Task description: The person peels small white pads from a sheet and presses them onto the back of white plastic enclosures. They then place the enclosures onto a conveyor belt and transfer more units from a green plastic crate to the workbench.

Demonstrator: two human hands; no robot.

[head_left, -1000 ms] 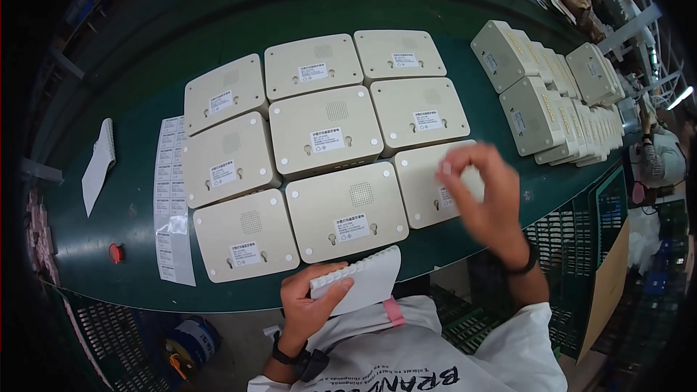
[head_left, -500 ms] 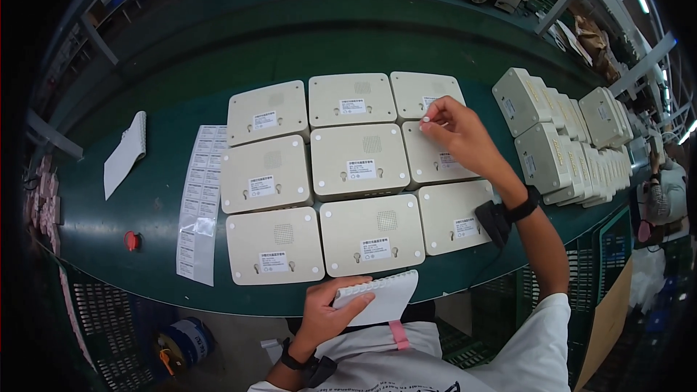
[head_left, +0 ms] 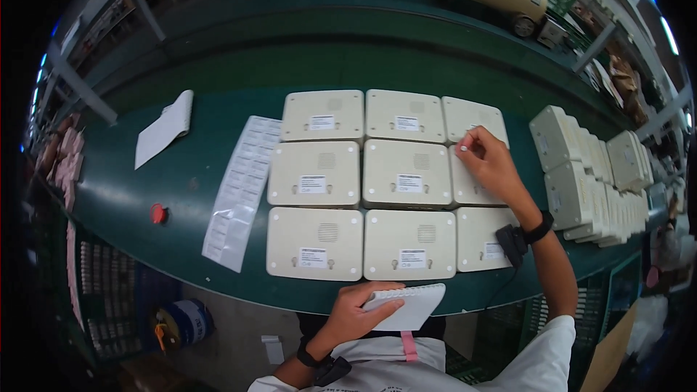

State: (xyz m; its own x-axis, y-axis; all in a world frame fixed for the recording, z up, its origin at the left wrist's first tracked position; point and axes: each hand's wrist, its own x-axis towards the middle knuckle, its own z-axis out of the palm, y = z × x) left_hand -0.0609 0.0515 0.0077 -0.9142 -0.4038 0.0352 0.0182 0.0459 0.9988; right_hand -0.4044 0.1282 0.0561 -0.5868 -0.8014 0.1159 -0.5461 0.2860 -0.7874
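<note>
My left hand (head_left: 361, 313) grips a white pad of sheets (head_left: 412, 306) with a scalloped upper edge, at the table's near edge. My right hand (head_left: 485, 158) pinches a small white round pad (head_left: 463, 149) between thumb and fingertips. It hovers over the upper left corner of the middle-row right box (head_left: 468, 183). Cream plastic boxes lie label-up in three rows of three, including the centre box (head_left: 377, 192). Small white dots sit at the corners of the front box (head_left: 316, 239) and several others. My right hand and wrist cover parts of the right column.
A sheet of printed labels (head_left: 238, 189) lies left of the boxes, with folded white sheets (head_left: 165, 131) and a red round object (head_left: 158, 213) farther left. Rows of upright cream boxes (head_left: 573, 185) stand at the right. A blue drum (head_left: 187, 321) is below the table.
The whole view has shifted, so the table and boxes appear farther right and slightly lower. My right hand stays over the same box corner, still pinching the round pad; my left still holds the sheets.
</note>
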